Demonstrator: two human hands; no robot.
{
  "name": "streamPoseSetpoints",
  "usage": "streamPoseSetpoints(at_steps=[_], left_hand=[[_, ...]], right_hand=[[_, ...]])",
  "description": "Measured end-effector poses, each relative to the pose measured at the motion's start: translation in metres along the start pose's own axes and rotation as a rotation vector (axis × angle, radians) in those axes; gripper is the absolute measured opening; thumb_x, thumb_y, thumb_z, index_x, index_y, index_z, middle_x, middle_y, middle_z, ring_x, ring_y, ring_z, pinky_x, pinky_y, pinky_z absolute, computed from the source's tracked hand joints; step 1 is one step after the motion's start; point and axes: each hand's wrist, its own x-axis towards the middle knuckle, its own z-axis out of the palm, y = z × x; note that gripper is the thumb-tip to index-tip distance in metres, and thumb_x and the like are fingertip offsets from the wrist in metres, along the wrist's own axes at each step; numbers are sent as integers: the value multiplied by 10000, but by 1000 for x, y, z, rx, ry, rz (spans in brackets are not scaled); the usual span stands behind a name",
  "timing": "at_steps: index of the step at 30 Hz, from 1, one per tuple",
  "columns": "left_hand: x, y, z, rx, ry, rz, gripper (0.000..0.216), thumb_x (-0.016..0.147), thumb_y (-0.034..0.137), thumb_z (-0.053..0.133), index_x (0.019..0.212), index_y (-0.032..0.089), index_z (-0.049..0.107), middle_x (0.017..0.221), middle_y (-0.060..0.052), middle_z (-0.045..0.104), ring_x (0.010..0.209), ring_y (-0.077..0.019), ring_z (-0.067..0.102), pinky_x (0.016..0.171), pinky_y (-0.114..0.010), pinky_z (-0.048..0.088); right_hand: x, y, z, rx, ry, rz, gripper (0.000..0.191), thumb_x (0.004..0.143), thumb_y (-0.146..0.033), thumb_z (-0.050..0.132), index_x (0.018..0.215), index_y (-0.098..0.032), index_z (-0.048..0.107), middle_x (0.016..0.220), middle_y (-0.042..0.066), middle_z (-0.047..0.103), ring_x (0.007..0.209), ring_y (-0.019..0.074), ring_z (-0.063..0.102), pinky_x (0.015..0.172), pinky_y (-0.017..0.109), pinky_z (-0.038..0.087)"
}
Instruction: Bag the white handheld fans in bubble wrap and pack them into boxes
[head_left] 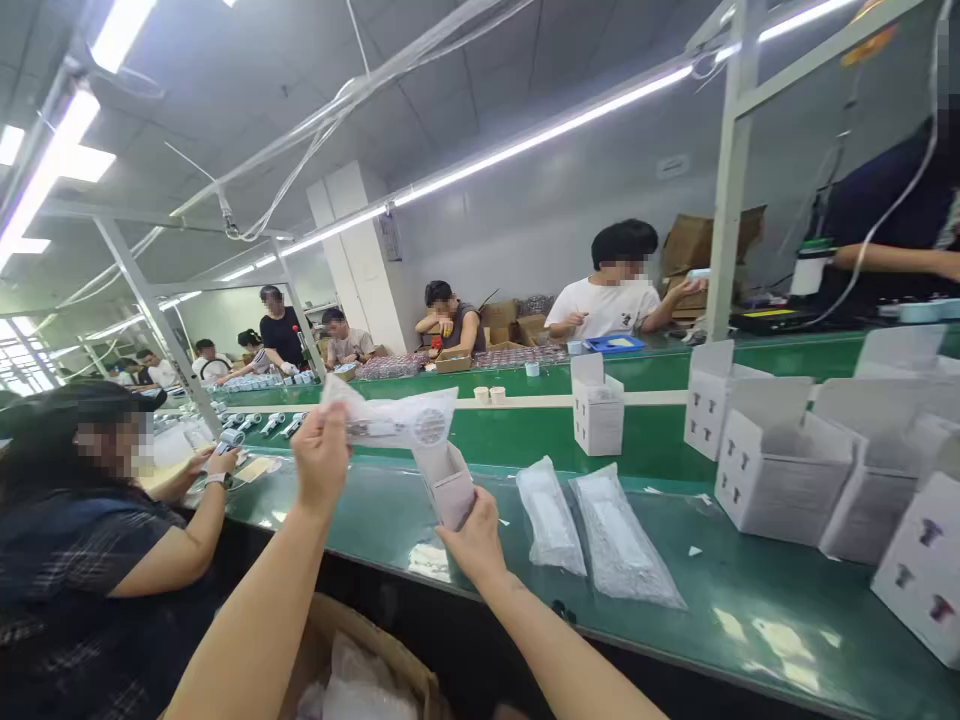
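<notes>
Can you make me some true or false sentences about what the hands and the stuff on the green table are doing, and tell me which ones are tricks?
1. The left hand holds a see-through bag with something inside. True.
2. The right hand holds a blue cup. False: it holds a small white box.
3. Two wrapped packages lie side by side on the green table. True.
4. The bag is tucked completely inside the small white box. False: it shows outside the box.
5. The left hand is flat on the table. False: it is raised above it.
</notes>
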Motion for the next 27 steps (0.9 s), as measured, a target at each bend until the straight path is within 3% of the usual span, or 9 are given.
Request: streamPoseSetpoints(at_steps=[4, 8, 10, 13, 17, 20, 24, 27], left_hand=[[-10, -25, 17, 159, -288, 119, 366, 883, 388, 526, 593, 186, 430, 546, 43, 410, 536, -90, 383, 515, -206, 335], [-12, -34, 17, 189, -381, 71, 372, 900, 398, 484, 605, 193, 389, 558, 51, 359, 548, -92, 342, 517, -213, 297], [-5, -31, 18, 188, -439, 62, 376, 892, 404, 483, 601, 193, 374, 563, 53, 340, 552, -92, 328, 517, -216, 282], [8, -21, 26, 153, -578, 80, 356, 884, 403, 481, 610, 183, 423, 585, 47, 375, 571, -93, 354, 537, -216, 295], [19, -15, 39, 113, -670, 117, 281, 879, 410, 478, 760, 169, 558, 681, 24, 499, 650, -113, 449, 597, -222, 356], [22, -17, 40, 173, -797, 126, 290, 884, 414, 472, 734, 172, 528, 676, 25, 497, 646, -117, 454, 595, -228, 358], [25, -17, 43, 410, -999, 236, 272, 892, 317, 470, 656, 181, 471, 648, 19, 499, 630, -130, 463, 588, -246, 344], [23, -6, 59, 586, -1066, 402, 207, 899, 229, 471, 706, 175, 518, 745, -26, 577, 729, -164, 524, 671, -275, 395]], right_hand=[[-5, 10, -11, -51, -58, 34, 798, 629, -347, 750, 1274, -202, 302, 1303, 171, 391, 1244, 380, 414, 1030, 567, 376], [43, -15, -46, 75, -162, -89, 707, 761, -426, 652, 1344, -218, 310, 1405, 156, 359, 1334, 317, 358, 1114, 517, 300], [77, -30, -55, 212, -377, -126, 786, 715, -356, 697, 1384, -250, 297, 1471, 112, 338, 1382, 290, 311, 1156, 489, 227], [112, -43, -51, 395, -614, 9, 796, 674, -372, 741, 1359, -231, 361, 1395, 101, 468, 1278, 297, 454, 1127, 505, 264], [111, -41, -37, 530, -533, 72, 536, 753, -475, 659, 1219, -244, 530, 1317, 61, 552, 1286, 271, 436, 1102, 437, 308], [98, -34, -34, 663, -409, 158, 387, 757, -409, 603, 1115, -263, 577, 1185, 30, 620, 1201, 247, 497, 1016, 391, 392], [91, -27, -31, 687, -393, 264, 388, 607, -265, 562, 994, -243, 573, 940, 12, 642, 846, 219, 589, 737, 332, 472], [90, -26, -31, 719, -385, 283, 441, 559, -238, 509, 998, -244, 549, 916, -1, 621, 772, 188, 562, 655, 283, 437]])
